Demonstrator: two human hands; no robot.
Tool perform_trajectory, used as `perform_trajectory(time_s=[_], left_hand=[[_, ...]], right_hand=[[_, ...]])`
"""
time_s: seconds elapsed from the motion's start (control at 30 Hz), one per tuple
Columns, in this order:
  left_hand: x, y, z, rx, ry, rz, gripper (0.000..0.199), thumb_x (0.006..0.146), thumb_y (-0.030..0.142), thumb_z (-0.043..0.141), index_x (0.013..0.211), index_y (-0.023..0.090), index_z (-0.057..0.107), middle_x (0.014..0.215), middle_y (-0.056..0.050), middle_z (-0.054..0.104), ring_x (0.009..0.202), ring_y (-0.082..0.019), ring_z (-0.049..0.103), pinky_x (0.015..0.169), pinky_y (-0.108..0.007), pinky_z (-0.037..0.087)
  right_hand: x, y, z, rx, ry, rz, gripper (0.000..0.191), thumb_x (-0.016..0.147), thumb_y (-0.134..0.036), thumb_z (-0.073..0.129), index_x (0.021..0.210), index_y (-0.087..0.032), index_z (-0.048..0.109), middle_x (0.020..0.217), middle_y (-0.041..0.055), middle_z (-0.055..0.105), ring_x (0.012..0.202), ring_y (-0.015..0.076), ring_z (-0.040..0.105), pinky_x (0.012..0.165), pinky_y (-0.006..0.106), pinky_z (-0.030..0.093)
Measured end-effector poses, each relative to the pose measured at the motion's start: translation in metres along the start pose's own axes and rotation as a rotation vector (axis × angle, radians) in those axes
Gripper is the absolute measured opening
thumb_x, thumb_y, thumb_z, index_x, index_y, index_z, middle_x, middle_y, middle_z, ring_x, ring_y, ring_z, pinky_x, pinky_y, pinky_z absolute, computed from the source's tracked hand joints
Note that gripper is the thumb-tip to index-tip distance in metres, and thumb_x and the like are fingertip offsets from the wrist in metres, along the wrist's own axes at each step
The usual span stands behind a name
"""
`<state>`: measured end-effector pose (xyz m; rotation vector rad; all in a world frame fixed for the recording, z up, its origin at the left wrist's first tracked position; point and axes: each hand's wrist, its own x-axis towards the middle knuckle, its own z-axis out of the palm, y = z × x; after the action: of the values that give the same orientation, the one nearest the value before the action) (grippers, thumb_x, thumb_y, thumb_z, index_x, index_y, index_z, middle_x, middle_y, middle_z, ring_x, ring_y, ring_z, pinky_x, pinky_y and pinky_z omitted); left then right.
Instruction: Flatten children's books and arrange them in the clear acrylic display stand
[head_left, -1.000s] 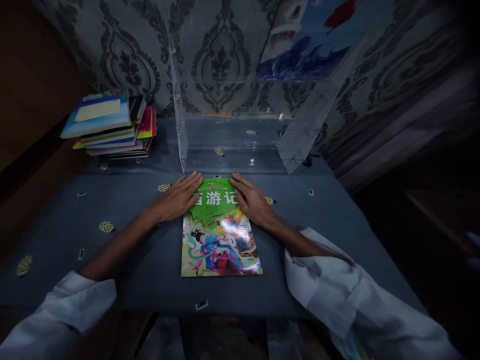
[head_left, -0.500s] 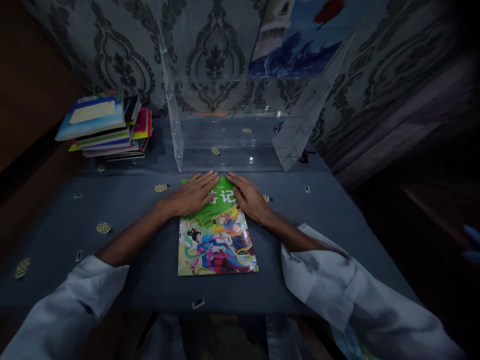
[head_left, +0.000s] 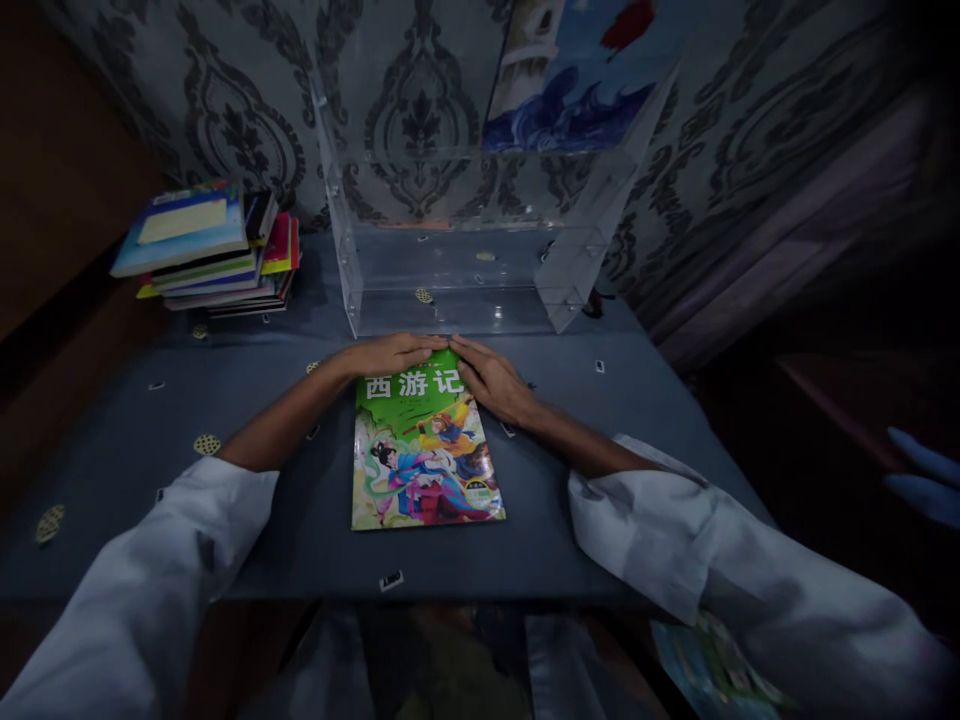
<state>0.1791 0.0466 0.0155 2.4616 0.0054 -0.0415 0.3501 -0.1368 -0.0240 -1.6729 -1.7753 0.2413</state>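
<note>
A picture book (head_left: 420, 455) with a green top, white title characters and colourful figures lies flat on the cloth-covered table, its cover facing up. Across its top edge rests my left hand (head_left: 394, 353), fingers stretched out and pointing right. My right hand (head_left: 495, 382) lies on the upper right corner, fingers extended up and to the left. The fingertips of both hands nearly meet at the top of the cover. Neither hand grips the book; both lie flat against it.
Behind the book stands a clear acrylic shelf (head_left: 450, 312). A stack of books (head_left: 195, 250) sits at the back left. On the patterned wall (head_left: 247, 130) a painting (head_left: 570, 90) shows above the shelf. The dark blue tablecloth (head_left: 300, 550) covers the table to its front edge.
My left hand has slid up to the book's top edge and turned more level, uncovering the title characters. My right hand stays at the upper right corner. The view has shifted slightly.
</note>
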Motion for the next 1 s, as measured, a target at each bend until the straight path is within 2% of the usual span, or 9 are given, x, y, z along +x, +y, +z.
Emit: perform_trajectory(time_s=[0.1, 0.2, 0.3, 0.4, 0.53, 0.7, 0.83, 1.0], left_hand=[[0.004, -0.003, -0.006, -0.052, -0.012, -0.002, 0.049, 0.103, 0.049, 0.038, 0.141, 0.023, 0.056, 0.151, -0.005, 0.052, 0.139, -0.023, 0.05, 0.117, -0.041, 0.037], [0.005, 0.001, -0.003, -0.004, 0.002, -0.01, 0.051, 0.104, 0.048, 0.037, 0.143, 0.02, 0.054, 0.152, -0.007, 0.051, 0.139, -0.023, 0.05, 0.118, -0.04, 0.036], [0.004, 0.011, 0.005, 0.116, -0.02, -0.025, 0.053, 0.105, 0.044, 0.032, 0.151, 0.018, 0.042, 0.159, -0.009, 0.04, 0.148, -0.022, 0.036, 0.122, -0.038, 0.027], [0.0, 0.023, 0.013, 0.265, -0.066, -0.069, 0.058, 0.106, 0.043, 0.029, 0.158, 0.017, 0.026, 0.166, -0.011, 0.023, 0.155, -0.023, 0.018, 0.125, -0.045, 0.014], [-0.009, 0.039, 0.024, 0.409, -0.088, -0.103, 0.065, 0.106, 0.048, 0.025, 0.161, 0.016, 0.014, 0.168, -0.013, 0.012, 0.157, -0.025, 0.007, 0.125, -0.049, 0.005], [-0.024, 0.058, 0.04, 0.468, -0.073, -0.057, 0.069, 0.105, 0.054, 0.021, 0.161, 0.016, 0.012, 0.168, -0.012, 0.012, 0.157, -0.023, 0.008, 0.126, -0.045, 0.003], [-0.042, 0.074, 0.056, 0.495, -0.072, -0.026, 0.068, 0.106, 0.054, 0.022, 0.16, 0.015, 0.016, 0.168, -0.012, 0.016, 0.157, -0.022, 0.009, 0.126, -0.045, 0.002], [-0.072, 0.101, 0.079, 0.491, -0.033, 0.08, 0.07, 0.105, 0.058, 0.025, 0.161, 0.018, 0.013, 0.167, -0.012, 0.017, 0.156, -0.02, 0.012, 0.126, -0.044, 0.004]], right_hand=[[0.0, 0.003, 0.001, 0.001, -0.007, -0.004, 0.048, 0.1, -0.028, 0.04, 0.144, -0.018, 0.054, 0.151, 0.0122, 0.053, 0.14, 0.0284, 0.049, 0.119, 0.055, 0.038], [-0.001, 0.005, 0.002, -0.002, 0.003, 0.0, 0.048, 0.1, -0.027, 0.04, 0.146, -0.02, 0.052, 0.151, 0.0093, 0.053, 0.142, 0.0267, 0.047, 0.12, 0.053, 0.038], [-0.004, 0.003, 0.003, -0.009, 0.002, 0.021, 0.049, 0.1, -0.027, 0.039, 0.147, -0.018, 0.05, 0.153, 0.01, 0.05, 0.144, 0.0258, 0.044, 0.121, 0.051, 0.036], [-0.01, -0.002, 0.0, -0.017, -0.016, 0.028, 0.051, 0.1, -0.028, 0.038, 0.148, -0.015, 0.049, 0.155, 0.0119, 0.047, 0.145, 0.0265, 0.042, 0.121, 0.051, 0.035], [-0.021, -0.012, -0.003, -0.041, -0.034, 0.008, 0.052, 0.1, -0.03, 0.039, 0.149, -0.018, 0.048, 0.155, 0.0109, 0.047, 0.145, 0.0268, 0.043, 0.12, 0.052, 0.036], [-0.042, -0.029, -0.007, -0.08, -0.054, -0.011, 0.051, 0.101, -0.031, 0.039, 0.147, -0.014, 0.05, 0.154, 0.0146, 0.049, 0.143, 0.0271, 0.046, 0.12, 0.05, 0.038], [-0.065, -0.044, -0.01, -0.074, -0.062, -0.038, 0.05, 0.102, -0.032, 0.039, 0.148, -0.018, 0.049, 0.154, 0.0134, 0.048, 0.142, 0.0262, 0.047, 0.118, 0.051, 0.039], [-0.1, -0.064, -0.014, -0.062, -0.083, -0.05, 0.051, 0.103, -0.034, 0.039, 0.152, -0.02, 0.044, 0.156, 0.0127, 0.046, 0.143, 0.0248, 0.046, 0.118, 0.048, 0.041]])
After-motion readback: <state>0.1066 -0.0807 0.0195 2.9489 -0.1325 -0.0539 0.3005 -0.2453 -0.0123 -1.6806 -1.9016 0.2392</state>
